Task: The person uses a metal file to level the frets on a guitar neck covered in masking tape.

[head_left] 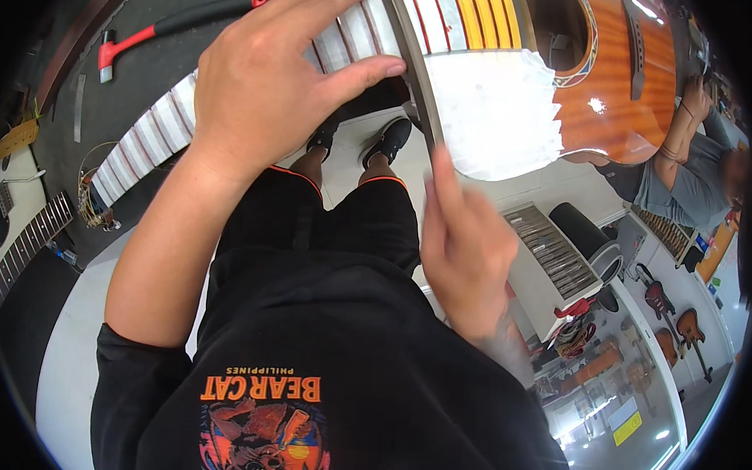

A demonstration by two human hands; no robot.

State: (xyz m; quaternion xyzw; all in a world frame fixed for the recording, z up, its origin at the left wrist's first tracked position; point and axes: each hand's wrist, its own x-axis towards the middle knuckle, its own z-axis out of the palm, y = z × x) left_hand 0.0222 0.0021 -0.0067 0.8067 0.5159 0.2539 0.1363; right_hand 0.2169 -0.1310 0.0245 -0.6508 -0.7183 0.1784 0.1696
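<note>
An acoustic guitar (616, 119) with a glossy orange-brown top lies across the upper view, its neck toward the left. White masking tape (488, 115) covers part of the body, and tape strips (147, 140) lie between the frets. A long, narrow dark file (414, 58) crosses the fretboard. My right hand (467, 246), slightly blurred, grips its near end with the index finger laid along it. My left hand (257, 82) rests over the taped neck, fingers stretched and thumb apart, the thumb tip against the file's side. Some left fingertips are out of sight.
A hammer (180, 29) with a red and black handle lies beyond the neck. Another guitar neck (32, 239) is at the left. On the right are a tray of tools (549, 249), a glass case (611, 392) and another person (685, 171).
</note>
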